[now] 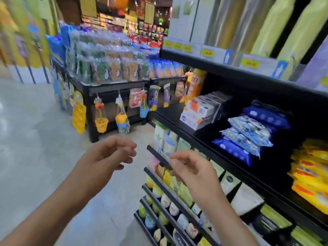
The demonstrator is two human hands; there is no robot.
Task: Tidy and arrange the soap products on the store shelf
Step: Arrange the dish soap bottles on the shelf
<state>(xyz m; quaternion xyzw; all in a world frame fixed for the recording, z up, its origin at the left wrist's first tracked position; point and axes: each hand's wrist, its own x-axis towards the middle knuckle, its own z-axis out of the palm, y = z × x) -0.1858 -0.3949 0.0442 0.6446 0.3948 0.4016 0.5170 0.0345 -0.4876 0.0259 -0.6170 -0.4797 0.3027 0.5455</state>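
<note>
The tall black metal store shelf [230, 68] fills the right side. On its middle tier sits a stack of white and orange boxed soap bars [198, 110], beside blue patterned soft packs [246, 134] and yellow plastic pouches [312, 176]. Both hands hover before the lower tiers: the left hand [108, 155] and right hand [193, 173], each grip loosely curled, holding nothing.

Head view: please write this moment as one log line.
stage: approaching shelf | left hand: loosely curled, holds nothing | right hand: loosely curled, holds nothing, in front of shelf rail | soap boxes: stacked, untouched
</note>
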